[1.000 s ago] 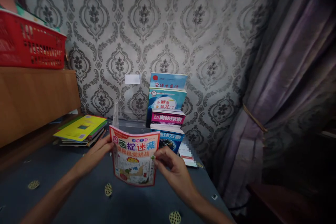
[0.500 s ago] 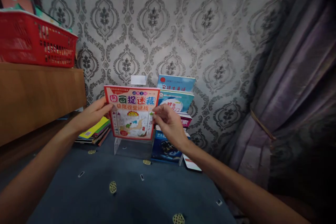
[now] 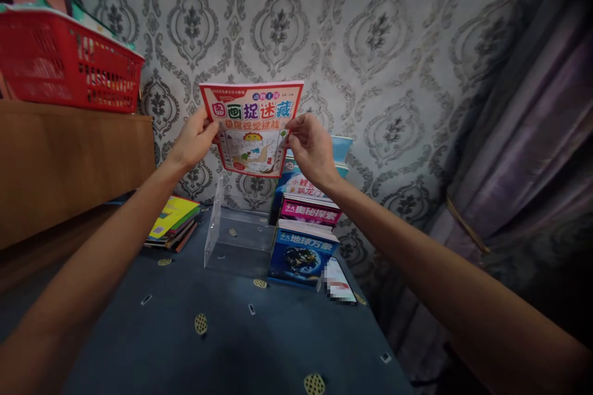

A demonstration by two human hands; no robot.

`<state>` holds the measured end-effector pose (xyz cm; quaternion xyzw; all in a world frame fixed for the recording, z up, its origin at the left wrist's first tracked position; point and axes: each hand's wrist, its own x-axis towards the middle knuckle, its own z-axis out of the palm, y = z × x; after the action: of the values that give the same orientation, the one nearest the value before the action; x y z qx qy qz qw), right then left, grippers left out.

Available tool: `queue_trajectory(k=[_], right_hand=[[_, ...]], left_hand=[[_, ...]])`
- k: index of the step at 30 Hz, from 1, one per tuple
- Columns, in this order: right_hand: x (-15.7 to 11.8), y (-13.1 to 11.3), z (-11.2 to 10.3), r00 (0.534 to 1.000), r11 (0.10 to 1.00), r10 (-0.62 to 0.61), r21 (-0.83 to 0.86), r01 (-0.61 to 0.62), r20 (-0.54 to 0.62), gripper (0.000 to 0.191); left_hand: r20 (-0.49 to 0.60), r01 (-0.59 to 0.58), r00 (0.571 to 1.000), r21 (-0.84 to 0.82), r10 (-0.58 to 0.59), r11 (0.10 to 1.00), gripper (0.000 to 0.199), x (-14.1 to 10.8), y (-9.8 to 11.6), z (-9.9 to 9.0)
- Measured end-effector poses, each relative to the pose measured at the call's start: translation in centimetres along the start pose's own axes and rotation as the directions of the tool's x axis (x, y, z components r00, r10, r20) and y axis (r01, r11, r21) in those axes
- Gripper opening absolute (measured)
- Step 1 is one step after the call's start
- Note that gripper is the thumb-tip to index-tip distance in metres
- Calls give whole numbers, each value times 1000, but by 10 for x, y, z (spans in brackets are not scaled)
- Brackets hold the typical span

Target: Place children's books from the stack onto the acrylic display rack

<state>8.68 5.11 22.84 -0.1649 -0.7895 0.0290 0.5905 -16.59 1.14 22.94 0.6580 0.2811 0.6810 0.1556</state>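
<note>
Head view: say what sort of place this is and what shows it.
Probably a room in a home, perhaps a reading corner: patterned wallpaper, a tied-back curtain, and books standing in a clear rack.

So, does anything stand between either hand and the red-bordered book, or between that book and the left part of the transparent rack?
Nothing visible does. The left hand and right hand hold the red-bordered book by its side edges. The transparent rack sits below it in view, its upright books only on the right.

head view faces wall (image 3: 417, 6) (angled down)
</note>
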Motion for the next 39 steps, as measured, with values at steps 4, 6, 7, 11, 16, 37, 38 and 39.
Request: queue_trajectory(k=[4, 6, 7, 11, 16, 37, 38, 39], right_hand=[[4, 3, 11, 999, 999, -31, 34, 31, 14, 14], [8, 2, 16, 999, 998, -39, 47, 38, 30, 14], [10, 2, 19, 998, 998, -44, 52, 42, 36, 13], [22, 12, 25, 998, 997, -52, 62, 49, 38, 14], [28, 34, 27, 1000, 1000, 11, 15, -11, 28, 23], [11, 25, 38, 957, 924, 219, -356, -140, 191, 23], [11, 24, 37, 952, 914, 234, -378, -147, 195, 22], [11, 22, 37, 948, 905, 249, -397, -154, 199, 22]], left_hand=[[12, -39, 999, 66, 38, 997, 28, 10, -15, -14], [20, -50, 999, 108, 48, 993, 28, 14, -17, -23], [18, -54, 998, 127, 52, 990, 28, 16, -17, -26], [-5, -74, 997, 181, 76, 981, 28, 22, -22, -30], [-11, -64, 998, 190, 67, 980, 28, 24, -45, -22], [20, 130, 991, 64, -132, 989, 30, 21, -102, -24], [24, 130, 991, 67, -132, 989, 29, 20, -103, -23], [30, 131, 991, 72, -134, 989, 29, 20, -105, -21]])
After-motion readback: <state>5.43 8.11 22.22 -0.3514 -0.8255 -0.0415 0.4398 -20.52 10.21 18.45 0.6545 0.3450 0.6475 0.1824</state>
